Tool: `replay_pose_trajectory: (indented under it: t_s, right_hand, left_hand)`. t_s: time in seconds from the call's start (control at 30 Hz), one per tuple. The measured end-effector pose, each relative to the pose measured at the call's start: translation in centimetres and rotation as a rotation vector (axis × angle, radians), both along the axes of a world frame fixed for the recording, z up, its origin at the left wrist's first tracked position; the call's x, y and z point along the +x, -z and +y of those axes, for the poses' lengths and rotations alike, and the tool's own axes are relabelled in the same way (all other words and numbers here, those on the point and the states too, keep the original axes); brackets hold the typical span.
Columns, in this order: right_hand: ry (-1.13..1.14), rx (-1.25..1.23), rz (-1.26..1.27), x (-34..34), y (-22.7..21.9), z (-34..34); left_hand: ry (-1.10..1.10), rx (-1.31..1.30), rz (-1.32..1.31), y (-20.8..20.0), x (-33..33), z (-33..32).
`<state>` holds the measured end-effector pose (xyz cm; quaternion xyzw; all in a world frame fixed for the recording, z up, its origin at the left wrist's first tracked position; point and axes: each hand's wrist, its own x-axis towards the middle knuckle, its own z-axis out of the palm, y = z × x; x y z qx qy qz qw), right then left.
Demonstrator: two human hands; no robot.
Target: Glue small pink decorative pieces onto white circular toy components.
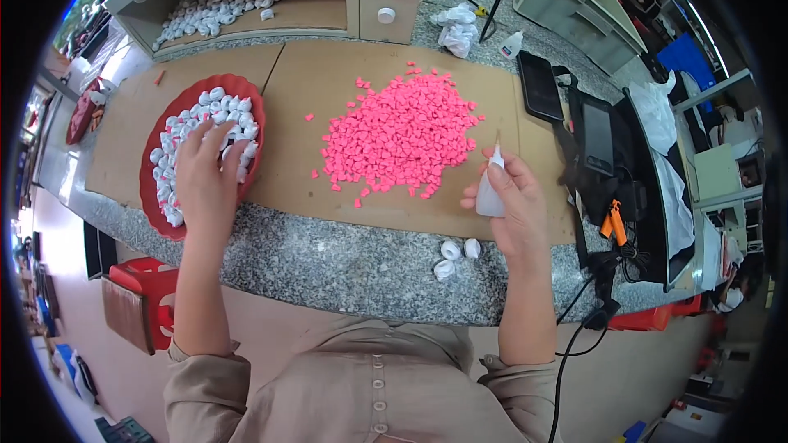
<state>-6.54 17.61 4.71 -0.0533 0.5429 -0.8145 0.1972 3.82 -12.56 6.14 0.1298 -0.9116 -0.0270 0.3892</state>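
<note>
Red and scallop-rimmed, a bowl [232, 84] of small, rounded white pieces [167, 195] sits under the person's left hand [205, 172], its fingers curled down among them; from here I can't tell whether they pinch one. The right hand [519, 205] grasps a translucent white squeeze bottle [491, 200], nozzle up, beside a heap of small, bright-pink pieces [394, 135] on tan cardboard [287, 98].

Countertop [353, 267] was smooth speckled stone, sheet [287, 115] was matt cardboard, red bowl [217, 81] was shiny plastic, white pieces [245, 105] looked glossy, pink pieces [402, 131] looked matt (plastic too, apparently), squeeze bottle [490, 198] was translucent plastic, shirt [336, 398] was matt cloth
</note>
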Motion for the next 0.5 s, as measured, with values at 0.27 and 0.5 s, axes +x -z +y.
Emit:
replay_pose_trajectory:
  t_s: [0.27,0.5]
  right_hand:
    - [0.080,-0.054,-0.033,-0.1,0.2,1.3]
    - [0.237,-0.063,0.092,0.7,-0.3,1.5]
  left_hand:
    - [0.890,0.415,-0.464,4.4,1.4,17.0]
    - [0.819,1.567,-0.603,3.5,-1.3,14.1]
